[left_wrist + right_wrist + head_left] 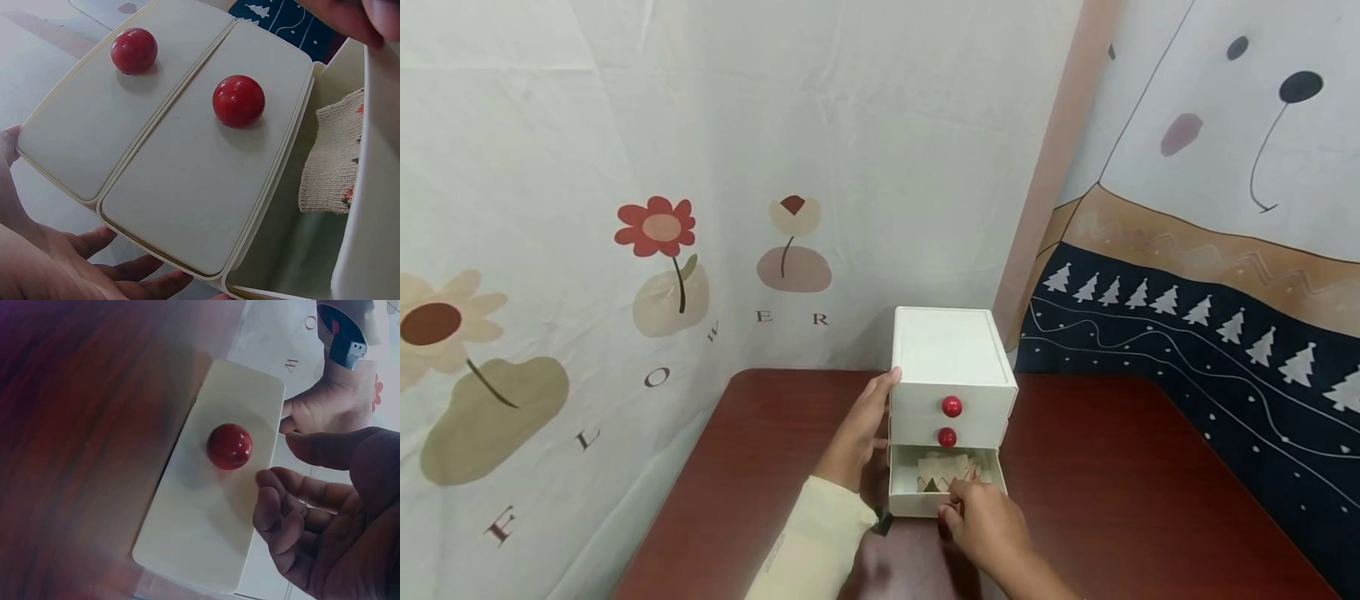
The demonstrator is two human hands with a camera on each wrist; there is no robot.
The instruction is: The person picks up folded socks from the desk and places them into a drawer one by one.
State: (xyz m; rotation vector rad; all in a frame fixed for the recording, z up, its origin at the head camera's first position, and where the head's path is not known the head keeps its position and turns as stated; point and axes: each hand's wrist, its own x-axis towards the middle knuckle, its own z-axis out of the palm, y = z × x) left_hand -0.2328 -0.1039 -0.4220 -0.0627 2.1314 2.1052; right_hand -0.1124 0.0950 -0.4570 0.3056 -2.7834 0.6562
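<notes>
On the table stands a small white drawer cabinet (951, 346) with round red knobs. Its bottom drawer (910, 504) is pulled out, and a beige knitted piece (334, 156) with red and dark patterning lies inside. My left hand (856, 433) rests along the cabinet's left side, fingers extended against it in the left wrist view. At the drawer's front is my right hand (988, 521), its fingers loosely bent by the top edge. The drawer's red knob (229, 446) shows uncovered beside these fingers in the right wrist view.
The dark red-brown table (1097, 483) reaches back to a pale curtain (850, 125) printed with flowers and letters. A hanging with a bear face and white trees (1210, 333) borders the right side. Two closed drawers with red knobs (952, 407) sit above the pulled-out one.
</notes>
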